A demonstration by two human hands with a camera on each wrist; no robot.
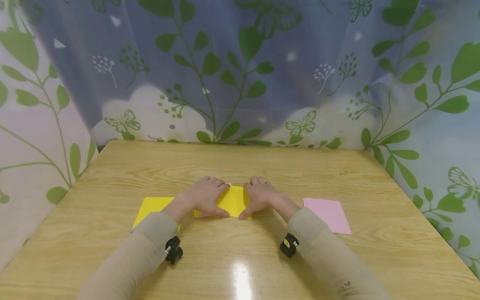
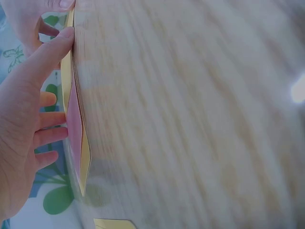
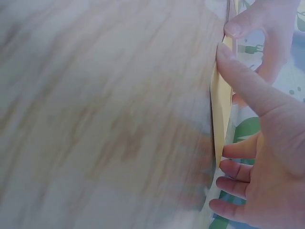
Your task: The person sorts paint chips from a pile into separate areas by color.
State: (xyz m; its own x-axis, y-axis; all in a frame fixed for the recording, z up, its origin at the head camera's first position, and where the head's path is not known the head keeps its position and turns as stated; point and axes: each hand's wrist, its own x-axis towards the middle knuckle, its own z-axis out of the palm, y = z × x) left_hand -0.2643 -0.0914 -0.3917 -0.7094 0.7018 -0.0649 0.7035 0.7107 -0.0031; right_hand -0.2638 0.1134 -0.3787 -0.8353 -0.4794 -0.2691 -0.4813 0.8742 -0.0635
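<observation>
A yellow card (image 1: 233, 202) lies in the middle of the table, on top of other thin yellow and pink cards. My left hand (image 1: 206, 196) grips the left part of this stack, thumb at the near edge and fingers toward the far edge. From the right, my right hand (image 1: 260, 195) holds the stack the same way, its thumb close to the left thumb. In the left wrist view, a pink card (image 2: 74, 124) shows between yellow layers that splay apart. The right wrist view shows the yellow card (image 3: 220, 100) slightly bent along its near edge.
Another yellow card (image 1: 153, 206) lies on the table to the left, partly behind the left forearm. On the right is a separate pink card (image 1: 328, 214), partly covered by the right sleeve. A leaf-patterned curtain (image 1: 232, 83) borders the wooden table (image 1: 240, 162) at the back.
</observation>
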